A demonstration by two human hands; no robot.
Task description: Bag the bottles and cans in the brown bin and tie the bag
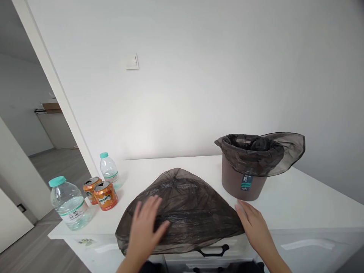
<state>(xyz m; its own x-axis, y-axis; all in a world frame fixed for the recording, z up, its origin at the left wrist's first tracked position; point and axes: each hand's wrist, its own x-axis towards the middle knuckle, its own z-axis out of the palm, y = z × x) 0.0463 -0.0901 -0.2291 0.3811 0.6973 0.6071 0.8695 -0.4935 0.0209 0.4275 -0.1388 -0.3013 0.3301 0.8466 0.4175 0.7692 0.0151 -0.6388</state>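
Observation:
A dark translucent plastic bag lies spread on the white cabinet top, its near edge hanging over the front. My left hand rests on the bag's left part, fingers apart and slightly blurred. At the bag's right corner is my right hand, its fingers stretched forward and nothing visible in its grasp. Behind that hand stands a brown bin lined with another dark bag, which folds over the rim and flares out to the right.
Two orange cans stand at the left between a large water bottle and a smaller bottle. The white cabinet top meets a wall behind. A doorway opens at far left. Black drawer handles show in front.

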